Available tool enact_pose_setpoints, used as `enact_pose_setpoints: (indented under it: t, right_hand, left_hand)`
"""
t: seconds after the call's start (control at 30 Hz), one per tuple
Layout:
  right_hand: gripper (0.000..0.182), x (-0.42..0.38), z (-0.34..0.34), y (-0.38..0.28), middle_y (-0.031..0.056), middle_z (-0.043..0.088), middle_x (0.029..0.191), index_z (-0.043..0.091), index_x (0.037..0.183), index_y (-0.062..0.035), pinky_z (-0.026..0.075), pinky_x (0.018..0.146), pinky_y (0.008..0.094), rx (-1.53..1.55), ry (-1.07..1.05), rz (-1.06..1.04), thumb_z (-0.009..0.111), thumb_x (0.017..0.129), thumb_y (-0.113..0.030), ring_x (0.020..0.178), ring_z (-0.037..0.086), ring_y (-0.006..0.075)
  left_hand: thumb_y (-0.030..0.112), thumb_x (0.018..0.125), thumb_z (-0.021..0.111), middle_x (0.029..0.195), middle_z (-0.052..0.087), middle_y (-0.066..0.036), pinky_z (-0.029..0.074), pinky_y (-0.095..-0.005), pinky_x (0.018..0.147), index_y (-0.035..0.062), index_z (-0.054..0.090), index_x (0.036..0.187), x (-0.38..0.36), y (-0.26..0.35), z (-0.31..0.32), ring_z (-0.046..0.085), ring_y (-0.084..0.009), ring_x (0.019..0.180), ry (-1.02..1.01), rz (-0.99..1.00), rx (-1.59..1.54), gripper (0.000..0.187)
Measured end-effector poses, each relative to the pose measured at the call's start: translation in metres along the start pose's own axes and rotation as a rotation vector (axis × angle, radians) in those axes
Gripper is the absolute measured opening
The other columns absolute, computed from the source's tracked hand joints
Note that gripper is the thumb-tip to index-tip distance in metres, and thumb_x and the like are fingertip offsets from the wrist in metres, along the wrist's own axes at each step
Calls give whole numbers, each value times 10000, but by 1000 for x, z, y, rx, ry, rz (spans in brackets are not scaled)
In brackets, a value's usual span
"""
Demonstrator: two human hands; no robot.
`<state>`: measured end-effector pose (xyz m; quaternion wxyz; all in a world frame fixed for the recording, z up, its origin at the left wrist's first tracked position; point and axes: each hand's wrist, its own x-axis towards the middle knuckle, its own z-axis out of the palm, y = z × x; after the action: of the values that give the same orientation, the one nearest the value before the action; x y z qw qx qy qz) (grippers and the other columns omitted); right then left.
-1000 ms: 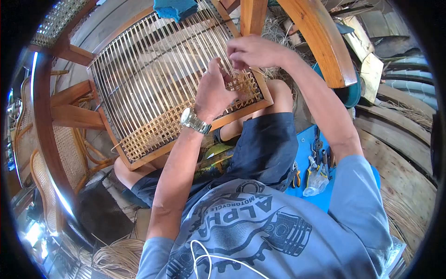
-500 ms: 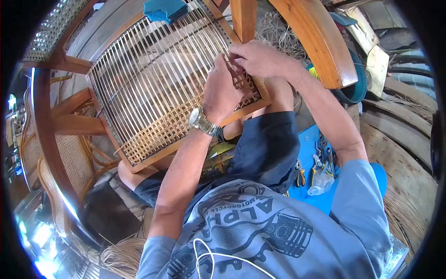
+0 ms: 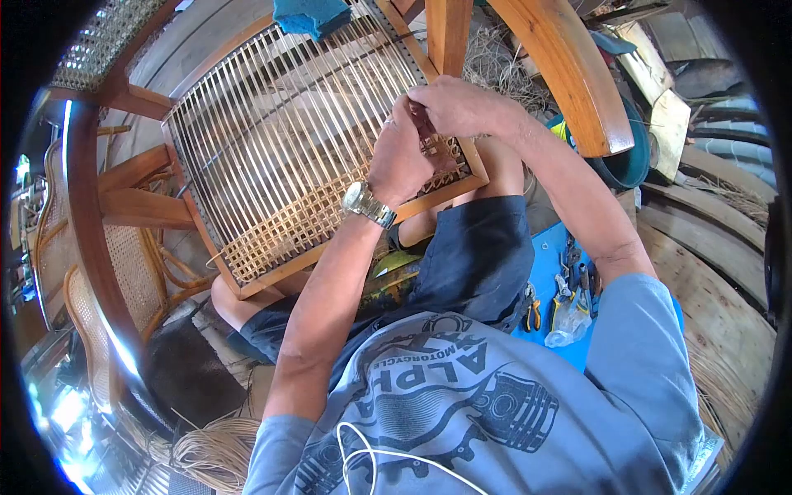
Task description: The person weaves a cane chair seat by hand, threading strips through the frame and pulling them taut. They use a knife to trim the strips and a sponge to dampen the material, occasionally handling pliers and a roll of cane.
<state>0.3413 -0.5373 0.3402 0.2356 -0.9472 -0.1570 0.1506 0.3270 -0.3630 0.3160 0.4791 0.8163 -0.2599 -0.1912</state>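
A wooden chair seat frame lies tilted across my lap, strung with many parallel cane strands. Along its near side runs a band of woven cane mesh. My left hand, with a metal watch at its wrist, rests over the right part of the mesh, fingers closed together. Against its fingertips, my right hand is bent in a pinch near the frame's right rail. Whatever lies between the fingers is hidden, though they are at the cane strands' edge.
A blue sponge-like piece sits on the frame's far side. A curved wooden armrest rises at upper right. Pliers and other tools lie on a blue surface to my right. Cane bundles lie at lower left.
The chair frame and both hands appear slightly further right in view. My fingers stay together at the same corner of the weave, with a small shift of the right hand's grip.
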Motion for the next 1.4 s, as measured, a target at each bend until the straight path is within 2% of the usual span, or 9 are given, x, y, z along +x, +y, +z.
enact_pose_setpoints:
  t: [0.3,0.4,0.47,0.57,0.7,0.73,0.93,1.17,1.4]
  right_hand:
    - [209,3,-9,-5,228,713,984,634,1054,14,537,822,470,-46,-102,79,639,859,-61,972,685,416]
    - [154,-10,-13,7,180,726,950,612,1052,0,551,830,413,75,-34,82,615,918,-75,943,713,327]
    - [100,-27,-18,12,113,724,922,583,1052,-14,554,840,347,541,88,209,572,994,-95,905,711,207]
    - [98,-48,-15,24,69,717,947,563,1066,-23,546,856,303,569,155,185,540,1042,-116,912,688,130]
    - [109,-52,-11,10,77,701,933,568,1058,-13,543,854,306,461,136,168,545,1042,-119,944,702,153]
    - [85,-48,-3,14,122,730,905,577,1021,-26,550,790,386,455,196,85,559,1006,-108,871,726,267]
    - [89,-36,0,8,158,689,847,566,997,-13,513,758,472,247,179,3,558,978,-99,825,684,372]
    - [109,-21,-15,-3,144,696,872,580,1000,-25,518,773,460,71,-24,55,563,989,-132,864,690,344]
    - [131,-9,11,-23,87,726,990,573,1048,-23,545,855,337,418,-51,39,552,1052,-152,965,712,174]
  left_hand:
    - [184,640,972,1206,695,-181,549,-383,965,-49,336,1454,0,0,-4,691,-301,1126,21,60,12,1060]
    - [214,671,954,1268,660,-209,517,-389,1014,-40,348,1452,-10,2,-8,654,-309,1190,-89,-26,3,1020]
    - [287,708,932,1326,607,-234,470,-420,1069,-25,389,1434,-44,2,-11,583,-342,1280,131,122,124,959]
    - [356,726,912,1372,555,-235,422,-459,1111,0,430,1423,-95,7,-26,521,-387,1327,171,112,160,919]
    - [384,735,898,1359,553,-216,424,-479,1105,19,477,1402,-146,5,-30,528,-412,1289,66,6,112,870]
    - [380,736,898,1354,555,-210,432,-486,1094,21,487,1396,-155,3,-28,534,-414,1269,54,31,179,856]
    - [198,680,908,1301,567,-182,470,-472,1055,32,534,1358,-181,6,-11,546,-384,1222,-51,98,125,791]
    - [237,731,879,1302,565,-173,462,-490,1059,20,538,1351,-170,16,-7,540,-390,1224,-53,147,138,741]
    - [162,721,878,1343,528,-182,418,-497,1081,5,519,1358,-158,4,-10,500,-397,1276,102,60,212,749]
